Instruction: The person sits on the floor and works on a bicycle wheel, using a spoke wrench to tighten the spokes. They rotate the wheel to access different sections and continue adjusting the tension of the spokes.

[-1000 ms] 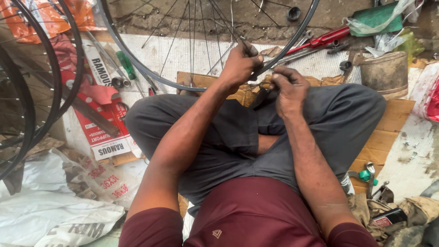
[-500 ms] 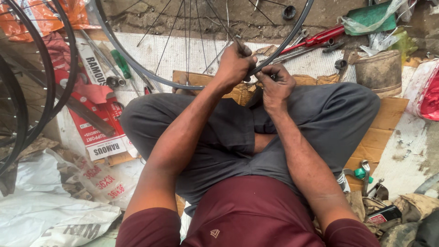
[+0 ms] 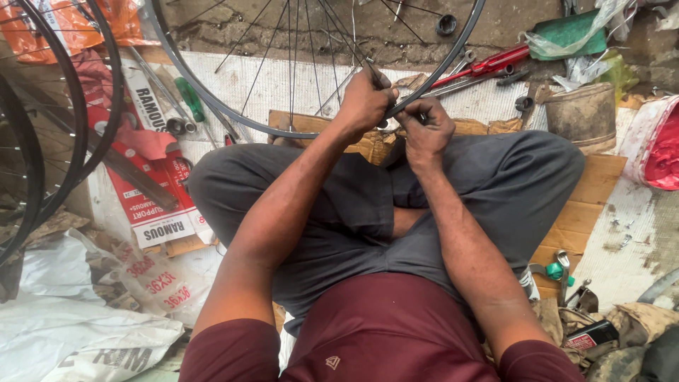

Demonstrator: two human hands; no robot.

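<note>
Left hand [image 3: 364, 99] fingers clenched on wheel rim [image 3: 212, 99]; right hand [image 3: 426, 131] fingers just beside, pinching a spoke [image 3: 396, 110].

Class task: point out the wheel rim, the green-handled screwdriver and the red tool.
wheel rim [image 3: 212, 99], head view, on its lower left curve.
green-handled screwdriver [image 3: 189, 99], head view, on its handle.
red tool [image 3: 495, 62], head view, on its red shaft.

spokes [image 3: 297, 56] fence rim [image 3: 212, 99], tools [image 3: 488, 67] crowd beyond

Both forearms stretched forward over crossed legs, left hand [image 3: 364, 102] and right hand [image 3: 426, 131] clenched, close together.
</note>
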